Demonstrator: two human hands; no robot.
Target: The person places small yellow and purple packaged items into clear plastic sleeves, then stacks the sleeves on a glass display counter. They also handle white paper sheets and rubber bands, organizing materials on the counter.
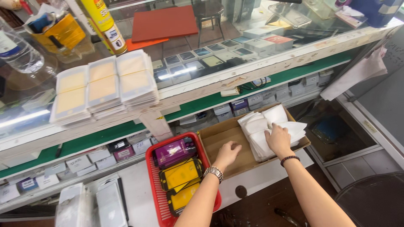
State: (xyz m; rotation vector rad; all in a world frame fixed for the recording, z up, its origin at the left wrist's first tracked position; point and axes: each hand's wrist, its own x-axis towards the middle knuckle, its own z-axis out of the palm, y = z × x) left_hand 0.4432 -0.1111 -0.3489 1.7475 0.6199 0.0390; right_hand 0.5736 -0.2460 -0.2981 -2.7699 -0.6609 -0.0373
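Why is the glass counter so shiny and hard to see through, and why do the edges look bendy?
In the head view, the glass counter top mirrors lamps as white streaks, hiding the boxes beneath; the wide lens bows the counter edge and stretches corners; the left hand and right hand in the cardboard box look sharp and evenly lit.

Red basket (154, 176); yellow/purple packs (181, 173); white sleeves (269, 130); brown box (219, 136).

A box (219, 141) of sleeves (269, 126) sits right of a basket (153, 176) of packs (181, 172), below the counter (252, 69); stacks (103, 86) lie on it.
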